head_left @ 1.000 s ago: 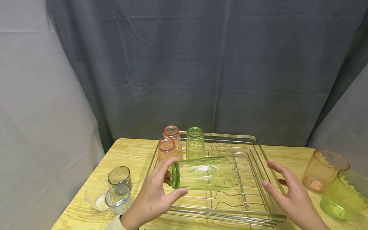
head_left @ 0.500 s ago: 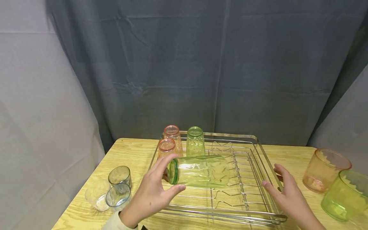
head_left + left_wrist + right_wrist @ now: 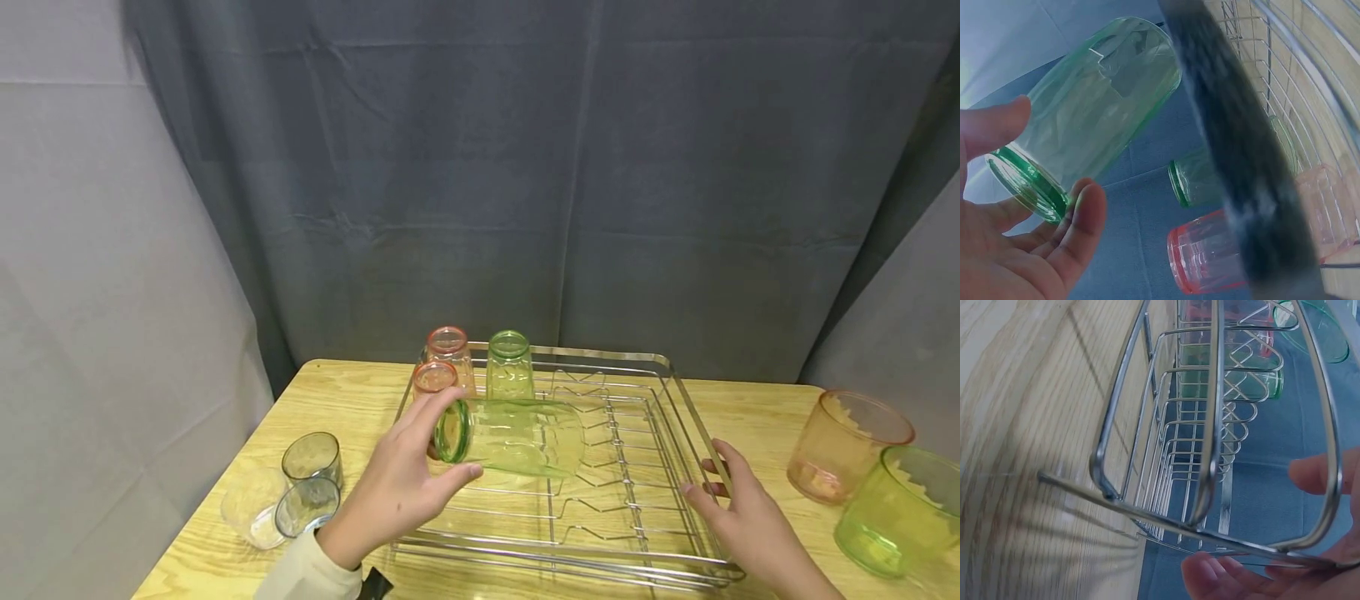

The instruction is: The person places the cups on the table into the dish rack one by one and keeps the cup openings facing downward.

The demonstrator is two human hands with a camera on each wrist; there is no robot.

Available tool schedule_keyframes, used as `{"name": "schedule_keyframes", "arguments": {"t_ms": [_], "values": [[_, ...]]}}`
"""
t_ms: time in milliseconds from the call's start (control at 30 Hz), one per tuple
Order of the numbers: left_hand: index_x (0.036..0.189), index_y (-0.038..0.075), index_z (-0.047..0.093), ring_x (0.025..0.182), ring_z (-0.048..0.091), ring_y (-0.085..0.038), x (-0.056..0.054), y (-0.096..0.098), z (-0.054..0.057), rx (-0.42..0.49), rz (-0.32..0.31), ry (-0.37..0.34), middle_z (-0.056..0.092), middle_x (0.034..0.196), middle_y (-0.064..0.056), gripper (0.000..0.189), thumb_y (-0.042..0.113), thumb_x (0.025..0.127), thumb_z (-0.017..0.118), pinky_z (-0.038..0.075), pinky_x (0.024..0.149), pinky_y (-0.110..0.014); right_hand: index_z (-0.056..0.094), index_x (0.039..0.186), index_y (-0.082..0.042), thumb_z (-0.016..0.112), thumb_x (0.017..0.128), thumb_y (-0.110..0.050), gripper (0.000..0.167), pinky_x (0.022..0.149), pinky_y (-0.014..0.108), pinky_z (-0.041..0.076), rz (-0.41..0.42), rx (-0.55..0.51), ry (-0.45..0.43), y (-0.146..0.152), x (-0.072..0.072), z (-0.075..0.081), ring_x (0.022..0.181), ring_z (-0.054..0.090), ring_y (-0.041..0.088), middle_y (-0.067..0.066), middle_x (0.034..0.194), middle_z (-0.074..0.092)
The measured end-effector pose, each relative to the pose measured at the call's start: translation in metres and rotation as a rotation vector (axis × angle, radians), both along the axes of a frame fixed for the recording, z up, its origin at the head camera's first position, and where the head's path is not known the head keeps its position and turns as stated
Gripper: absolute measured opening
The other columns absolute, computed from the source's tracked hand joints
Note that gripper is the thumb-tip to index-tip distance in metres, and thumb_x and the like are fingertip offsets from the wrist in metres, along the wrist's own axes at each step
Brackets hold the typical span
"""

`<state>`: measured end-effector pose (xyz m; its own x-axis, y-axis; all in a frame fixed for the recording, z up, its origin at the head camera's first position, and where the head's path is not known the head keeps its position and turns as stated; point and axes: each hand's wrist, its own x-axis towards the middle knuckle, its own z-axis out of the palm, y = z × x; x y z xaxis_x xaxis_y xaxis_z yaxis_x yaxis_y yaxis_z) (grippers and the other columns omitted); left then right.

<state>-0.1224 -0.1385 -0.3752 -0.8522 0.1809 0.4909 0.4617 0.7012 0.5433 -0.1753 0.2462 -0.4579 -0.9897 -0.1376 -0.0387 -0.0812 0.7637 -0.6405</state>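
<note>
My left hand [image 3: 401,483] grips a tall clear-green drinking glass [image 3: 525,437] by its thick base, thumb and fingers on opposite sides. Held sideways above the wire dish rack [image 3: 600,356], the glass [image 3: 1097,94] has its mouth toward the right. My right hand [image 3: 738,521] holds the rack's right side, thumb inside and fingers outside. In the right wrist view, its fingers [image 3: 1210,578] curl under the metal wires. Upside down in the rack's back left stand a green glass [image 3: 510,367] and two pink-orange glasses [image 3: 448,354]; the held glass and left hand partly cover the nearer one.
Left of the rack on the wooden table [image 3: 337,383] are a smoky brown glass [image 3: 311,458], a bluish glass [image 3: 306,508] and a clear one [image 3: 251,512]. An orange cup [image 3: 847,450] and a yellow-green cup [image 3: 896,512] stand at right. Grey curtains hang behind.
My left hand has raised the green glass slightly and shifted it left, turning its base more toward the camera. My right hand has closed in from beside the rack onto its right rim.
</note>
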Motion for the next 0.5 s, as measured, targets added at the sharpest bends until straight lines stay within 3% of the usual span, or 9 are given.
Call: {"name": "schedule_keyframes", "arguments": {"t_ms": [167, 500], "values": [[0.143, 0.022, 0.048, 0.125, 0.058, -0.018, -0.005, -0.002, 0.007, -0.058, 0.001, -0.028, 0.056, 0.138, 0.001, 0.078, 0.025, 0.076, 0.086, 0.051, 0.1, -0.044, -0.002, 0.153, 0.011, 0.049, 0.102, -0.047, 0.093, 0.08, 0.048, 0.056, 0.006, -0.005, 0.001, -0.002, 0.0, -0.002, 0.122, 0.054, 0.053, 0.04, 0.148, 0.034], [0.145, 0.019, 0.046, 0.121, 0.059, -0.024, -0.021, 0.002, 0.021, -0.205, -0.01, -0.019, 0.056, 0.138, -0.004, 0.075, 0.026, 0.079, 0.083, 0.053, 0.095, -0.046, -0.006, 0.154, 0.01, 0.05, 0.102, -0.047, 0.095, 0.072, 0.032, 0.052, 0.0, -0.01, -0.036, -0.001, -0.001, 0.002, 0.111, 0.061, 0.036, 0.039, 0.148, 0.033]]}}
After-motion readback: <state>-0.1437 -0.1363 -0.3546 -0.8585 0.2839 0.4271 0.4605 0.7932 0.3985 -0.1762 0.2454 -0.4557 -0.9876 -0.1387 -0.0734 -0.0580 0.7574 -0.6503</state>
